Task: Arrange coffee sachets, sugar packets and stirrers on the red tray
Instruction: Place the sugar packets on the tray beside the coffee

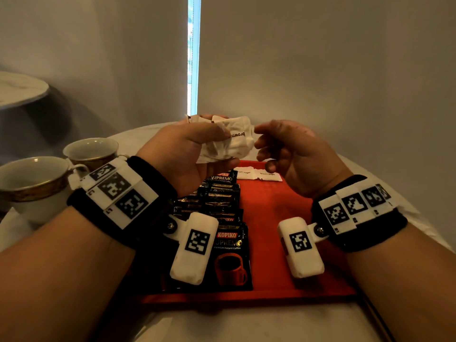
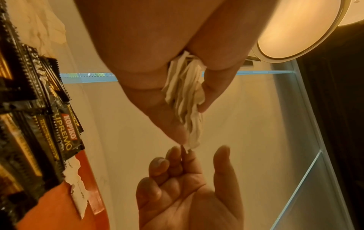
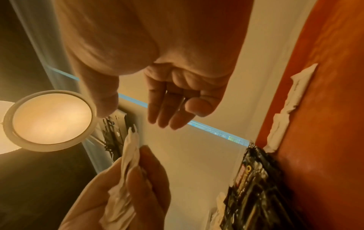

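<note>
My left hand (image 1: 228,148) grips a crumpled bunch of white brown-sugar packets (image 1: 237,139) in the air above the far end of the red tray (image 1: 271,206). The left wrist view shows the bunch of packets (image 2: 185,96) pinched between thumb and fingers. My right hand (image 1: 261,146) hovers just right of the bunch with relaxed fingers (image 3: 167,112) and holds nothing. Black Kopiko coffee sachets (image 1: 222,201) lie in an overlapping row along the tray's left half. Two sugar packets (image 1: 256,174) lie flat at the tray's far edge. No stirrers are visible.
Two white cups with gold bands (image 1: 34,178) (image 1: 91,151) stand on the white table left of the tray. A small round marble table (image 1: 22,87) is at the far left. The tray's right half (image 1: 283,230) is bare red.
</note>
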`<state>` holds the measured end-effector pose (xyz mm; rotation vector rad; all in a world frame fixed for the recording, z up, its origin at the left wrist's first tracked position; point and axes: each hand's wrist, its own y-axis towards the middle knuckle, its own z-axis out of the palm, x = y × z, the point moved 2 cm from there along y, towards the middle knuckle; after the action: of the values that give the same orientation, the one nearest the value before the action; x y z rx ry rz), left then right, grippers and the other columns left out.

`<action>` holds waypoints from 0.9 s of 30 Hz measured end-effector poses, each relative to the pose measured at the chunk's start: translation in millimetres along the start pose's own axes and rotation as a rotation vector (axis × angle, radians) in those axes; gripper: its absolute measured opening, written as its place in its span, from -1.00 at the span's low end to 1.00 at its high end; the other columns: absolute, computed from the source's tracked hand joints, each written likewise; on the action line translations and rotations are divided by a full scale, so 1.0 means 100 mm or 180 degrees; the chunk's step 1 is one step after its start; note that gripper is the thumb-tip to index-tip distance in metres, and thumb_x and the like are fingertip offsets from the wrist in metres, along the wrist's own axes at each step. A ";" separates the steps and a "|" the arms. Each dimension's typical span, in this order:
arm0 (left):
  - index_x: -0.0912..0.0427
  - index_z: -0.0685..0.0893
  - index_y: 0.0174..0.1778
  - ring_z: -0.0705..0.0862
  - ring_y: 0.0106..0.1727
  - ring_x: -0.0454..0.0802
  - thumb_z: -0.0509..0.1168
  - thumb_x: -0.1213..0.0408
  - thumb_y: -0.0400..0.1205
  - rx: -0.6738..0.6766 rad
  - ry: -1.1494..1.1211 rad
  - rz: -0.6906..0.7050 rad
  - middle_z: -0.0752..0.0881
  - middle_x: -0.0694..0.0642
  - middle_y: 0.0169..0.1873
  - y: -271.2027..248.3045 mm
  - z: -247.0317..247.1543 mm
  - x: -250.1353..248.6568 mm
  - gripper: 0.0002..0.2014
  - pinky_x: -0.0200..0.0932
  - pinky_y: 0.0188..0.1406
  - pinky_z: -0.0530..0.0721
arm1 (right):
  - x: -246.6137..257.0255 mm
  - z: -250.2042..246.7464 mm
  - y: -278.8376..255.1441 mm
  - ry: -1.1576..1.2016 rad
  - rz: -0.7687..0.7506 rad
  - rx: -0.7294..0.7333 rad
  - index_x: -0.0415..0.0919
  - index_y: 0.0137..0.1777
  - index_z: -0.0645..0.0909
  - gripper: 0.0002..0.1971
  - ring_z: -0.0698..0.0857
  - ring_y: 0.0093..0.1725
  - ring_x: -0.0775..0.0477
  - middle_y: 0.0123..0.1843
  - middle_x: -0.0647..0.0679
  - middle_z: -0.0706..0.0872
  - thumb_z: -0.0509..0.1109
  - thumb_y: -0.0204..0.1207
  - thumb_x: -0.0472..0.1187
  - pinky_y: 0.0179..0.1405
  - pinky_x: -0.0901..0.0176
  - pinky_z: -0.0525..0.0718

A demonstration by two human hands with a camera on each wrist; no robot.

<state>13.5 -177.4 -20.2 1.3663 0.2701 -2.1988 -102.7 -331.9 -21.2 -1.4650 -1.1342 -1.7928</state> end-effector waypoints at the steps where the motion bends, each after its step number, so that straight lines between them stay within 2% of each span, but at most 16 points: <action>1: 0.26 0.54 0.25 0.85 -0.06 0.22 0.29 0.49 0.62 0.0029 0.0003 -0.0004 0.80 0.31 0.05 -0.01 0.00 0.00 -0.72 -0.04 -0.26 0.82 | 0.01 0.04 -0.01 -0.0045 -0.0015 0.0052 -0.22 0.01 0.69 -0.75 0.66 -0.29 -0.04 -0.17 -0.11 0.72 0.43 0.44 -0.07 -0.44 0.17 0.46; 4: 0.24 0.51 0.26 0.84 -0.11 0.15 0.39 0.44 0.53 0.0131 0.0045 -0.0009 0.77 0.31 0.04 0.00 0.00 0.00 -0.62 -0.13 -0.34 0.78 | 0.01 0.10 -0.03 -0.0245 -0.0072 0.0102 -0.20 0.02 0.69 -0.75 0.66 -0.29 -0.05 -0.13 -0.16 0.74 0.50 0.38 -0.11 -0.46 0.17 0.47; 7: 0.22 0.51 0.20 0.82 -0.24 0.04 0.44 0.39 0.46 0.0009 0.0205 0.0043 0.76 0.22 -0.08 0.00 -0.01 0.01 -0.59 -0.19 -0.44 0.71 | 0.00 0.15 -0.05 -0.0384 -0.0165 0.0096 -0.17 -0.01 0.69 -0.76 0.65 -0.30 -0.04 -0.19 -0.09 0.76 0.54 0.35 -0.11 -0.46 0.15 0.48; 9: 0.22 0.52 0.12 0.81 -0.27 0.00 0.44 0.38 0.49 -0.0045 0.0299 0.0092 0.76 0.17 -0.14 0.00 -0.01 0.02 -0.66 -0.20 -0.45 0.69 | 0.00 0.17 -0.06 -0.0432 -0.0216 0.0085 -0.18 -0.07 0.68 -0.78 0.63 -0.33 -0.03 -0.26 -0.03 0.75 0.56 0.35 -0.12 -0.45 0.15 0.48; 12: 0.21 0.51 0.20 0.80 -0.27 0.00 0.42 0.38 0.54 -0.0004 0.0294 0.0106 0.75 0.19 -0.13 -0.01 0.00 0.03 -0.65 -0.22 -0.45 0.69 | 0.00 0.19 -0.07 -0.0529 -0.0271 -0.0014 -0.21 -0.11 0.67 -0.82 0.63 -0.37 0.00 -0.35 0.01 0.73 0.60 0.40 -0.19 -0.44 0.13 0.48; 14: 0.22 0.52 0.23 0.82 -0.20 0.05 0.40 0.37 0.55 0.0051 0.0230 0.0051 0.73 0.25 -0.04 -0.01 0.01 0.02 -0.65 -0.18 -0.37 0.76 | 0.00 0.18 -0.07 -0.0462 -0.0245 -0.0111 -0.23 -0.12 0.66 -0.88 0.63 -0.39 0.00 -0.37 -0.01 0.72 0.55 0.45 -0.25 -0.44 0.11 0.47; 17: 0.25 0.51 0.08 0.82 -0.01 0.21 0.33 0.44 0.65 0.0252 0.0095 0.0007 0.72 0.34 0.03 0.00 0.03 0.02 -0.85 -0.04 -0.16 0.84 | -0.03 0.17 -0.06 -0.0335 -0.0171 -0.0225 -0.23 -0.14 0.65 -0.92 0.61 -0.38 -0.03 -0.35 -0.06 0.71 0.51 0.51 -0.31 -0.44 0.10 0.46; 19: 0.24 0.48 0.10 0.83 0.03 0.28 0.29 0.48 0.64 0.0282 0.0034 0.0031 0.73 0.35 0.02 0.00 0.03 0.02 -0.83 0.07 0.00 0.86 | -0.03 0.17 -0.05 -0.0226 -0.0114 -0.0260 -0.24 -0.15 0.64 -0.93 0.61 -0.37 -0.04 -0.33 -0.09 0.71 0.50 0.50 -0.32 -0.43 0.09 0.44; 21: 0.24 0.46 0.11 0.84 0.02 0.30 0.26 0.51 0.62 0.0284 0.0025 0.0041 0.74 0.36 0.04 -0.01 0.02 0.01 -0.80 0.09 0.04 0.82 | -0.03 0.16 -0.05 -0.0132 -0.0082 -0.0291 -0.25 -0.13 0.64 -0.91 0.61 -0.35 -0.04 -0.31 -0.11 0.71 0.51 0.45 -0.29 -0.42 0.09 0.45; 24: 0.19 0.46 0.12 0.85 -0.06 0.27 0.19 0.56 0.62 0.0149 0.0086 -0.0004 0.74 0.36 0.08 -0.02 0.01 -0.01 -0.77 0.01 -0.27 0.85 | -0.02 0.16 -0.05 -0.0075 -0.0083 -0.0323 -0.26 -0.10 0.63 -0.96 0.65 -0.33 -0.06 -0.26 -0.13 0.77 0.44 0.54 -0.35 -0.44 0.11 0.51; 27: 0.14 0.57 0.17 0.78 -0.14 0.22 0.10 0.58 0.61 -0.0120 0.0237 -0.0004 0.65 0.38 0.20 -0.02 -0.01 -0.01 -0.66 -0.11 -0.48 0.68 | -0.02 0.15 -0.04 0.0099 -0.0120 -0.0348 -0.28 -0.03 0.60 -0.94 0.73 -0.26 -0.10 -0.17 -0.20 0.79 0.34 0.61 -0.43 -0.42 0.13 0.60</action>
<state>13.6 -174.6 -19.7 1.4294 0.3381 -2.1357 -97.8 -317.4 -23.0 -1.4814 -1.0700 -1.9237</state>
